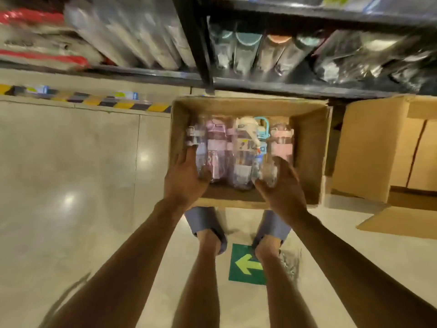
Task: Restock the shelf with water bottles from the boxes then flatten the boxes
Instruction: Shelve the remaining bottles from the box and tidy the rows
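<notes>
An open cardboard box [309,147] stands on the floor below the black shelf [260,87]. Inside it lie several clear plastic-wrapped water bottles [241,152] with pink, purple, white and blue lids, side by side. My left hand [185,178] grips the leftmost bottle of the row from its outer side. My right hand [283,183] grips the rightmost bottle [281,143] from the other side, thumb at its base. The two hands squeeze the row between them. The shelf above holds several wrapped bottles [248,50] standing in a row.
A second cardboard box [373,147] lies on its side to the right, with a flap [402,221] spread on the floor. My feet in blue slippers stand just behind the open box. A yellow-black floor stripe [94,100] runs left. A green arrow sticker [246,263] marks the floor.
</notes>
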